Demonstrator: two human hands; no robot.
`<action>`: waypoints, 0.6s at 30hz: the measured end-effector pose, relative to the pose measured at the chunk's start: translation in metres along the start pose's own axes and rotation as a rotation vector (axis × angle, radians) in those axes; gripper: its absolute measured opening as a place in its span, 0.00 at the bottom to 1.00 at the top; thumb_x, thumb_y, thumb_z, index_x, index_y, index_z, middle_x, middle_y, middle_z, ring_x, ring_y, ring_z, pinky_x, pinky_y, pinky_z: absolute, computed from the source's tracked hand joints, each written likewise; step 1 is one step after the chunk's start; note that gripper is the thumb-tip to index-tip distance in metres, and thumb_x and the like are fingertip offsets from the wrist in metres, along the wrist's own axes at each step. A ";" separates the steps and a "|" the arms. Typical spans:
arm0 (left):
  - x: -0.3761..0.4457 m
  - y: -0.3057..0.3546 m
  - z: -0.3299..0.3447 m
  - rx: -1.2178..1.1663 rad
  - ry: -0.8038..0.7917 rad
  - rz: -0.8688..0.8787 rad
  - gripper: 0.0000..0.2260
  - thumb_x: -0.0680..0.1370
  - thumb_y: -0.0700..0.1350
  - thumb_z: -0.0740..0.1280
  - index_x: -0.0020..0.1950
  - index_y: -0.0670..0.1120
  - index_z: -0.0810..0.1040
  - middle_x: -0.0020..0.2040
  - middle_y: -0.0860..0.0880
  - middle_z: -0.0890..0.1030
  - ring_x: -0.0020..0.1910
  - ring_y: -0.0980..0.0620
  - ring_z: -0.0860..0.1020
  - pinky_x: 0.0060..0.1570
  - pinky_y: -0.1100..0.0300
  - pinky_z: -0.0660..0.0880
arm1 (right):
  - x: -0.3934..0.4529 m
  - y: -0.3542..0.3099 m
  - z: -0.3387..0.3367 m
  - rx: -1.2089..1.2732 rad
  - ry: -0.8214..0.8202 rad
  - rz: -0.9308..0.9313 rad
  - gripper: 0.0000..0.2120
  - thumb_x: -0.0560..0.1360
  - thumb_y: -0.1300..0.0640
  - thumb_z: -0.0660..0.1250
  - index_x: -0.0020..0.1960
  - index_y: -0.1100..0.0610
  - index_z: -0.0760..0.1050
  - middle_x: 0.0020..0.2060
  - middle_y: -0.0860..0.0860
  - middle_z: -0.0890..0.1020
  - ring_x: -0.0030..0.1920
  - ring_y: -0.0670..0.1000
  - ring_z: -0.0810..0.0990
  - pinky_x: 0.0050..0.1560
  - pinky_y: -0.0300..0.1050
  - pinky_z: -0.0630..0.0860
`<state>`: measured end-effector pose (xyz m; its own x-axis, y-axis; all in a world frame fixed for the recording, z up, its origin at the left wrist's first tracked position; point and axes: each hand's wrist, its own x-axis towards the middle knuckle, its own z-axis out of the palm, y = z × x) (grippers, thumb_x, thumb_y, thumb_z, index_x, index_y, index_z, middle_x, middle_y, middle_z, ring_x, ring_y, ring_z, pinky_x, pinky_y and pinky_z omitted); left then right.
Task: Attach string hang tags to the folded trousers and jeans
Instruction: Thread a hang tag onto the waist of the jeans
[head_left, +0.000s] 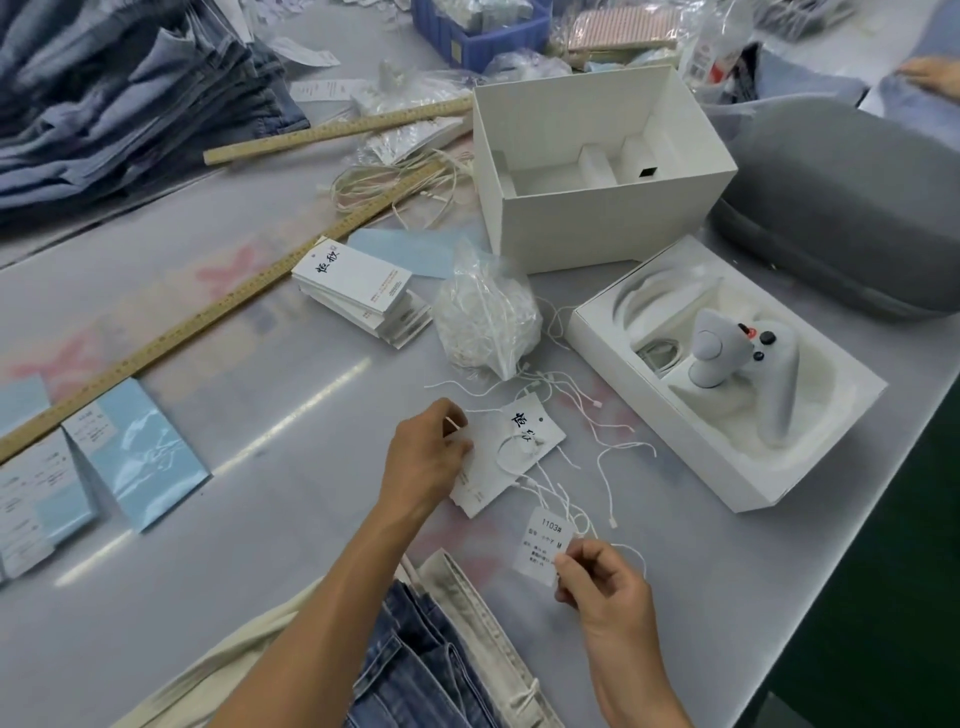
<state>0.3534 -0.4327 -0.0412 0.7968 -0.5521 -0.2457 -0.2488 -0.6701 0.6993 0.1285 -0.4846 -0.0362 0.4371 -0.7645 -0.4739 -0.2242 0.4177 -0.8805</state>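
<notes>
The right grip (597, 577) was pinched on the small size tag (544, 545); the left grip (428, 457) was pinched on the brand tags (506, 452), up-left. The jeans (431, 670) lay nearest, below both.

Your near jeans (415, 670) run off the bottom edge; small print on the size tag (545, 545) is unreadable; far clutter (597, 31) blurs.
</notes>
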 end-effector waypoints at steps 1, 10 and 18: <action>0.000 0.000 -0.002 -0.028 0.009 -0.027 0.07 0.77 0.40 0.71 0.50 0.51 0.79 0.44 0.52 0.81 0.42 0.52 0.78 0.38 0.60 0.71 | 0.000 0.000 -0.001 -0.010 -0.002 0.002 0.06 0.75 0.70 0.70 0.40 0.63 0.78 0.30 0.53 0.77 0.31 0.48 0.73 0.41 0.46 0.73; 0.002 0.013 -0.026 0.268 -0.097 -0.042 0.06 0.80 0.54 0.68 0.48 0.53 0.80 0.46 0.53 0.82 0.46 0.49 0.80 0.43 0.54 0.75 | -0.002 0.000 -0.008 -0.006 -0.063 0.022 0.09 0.75 0.68 0.71 0.38 0.58 0.80 0.32 0.53 0.79 0.32 0.47 0.75 0.38 0.39 0.77; 0.014 0.032 -0.061 0.003 -0.376 -0.294 0.10 0.79 0.43 0.69 0.42 0.39 0.83 0.35 0.42 0.85 0.26 0.51 0.77 0.27 0.61 0.69 | -0.016 -0.004 0.002 0.049 -0.127 0.155 0.10 0.76 0.70 0.69 0.38 0.59 0.80 0.32 0.53 0.78 0.32 0.47 0.74 0.36 0.39 0.76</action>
<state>0.3903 -0.4312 0.0188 0.5794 -0.4800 -0.6587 -0.0447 -0.8257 0.5624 0.1238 -0.4730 -0.0247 0.5078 -0.6224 -0.5956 -0.2559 0.5512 -0.7942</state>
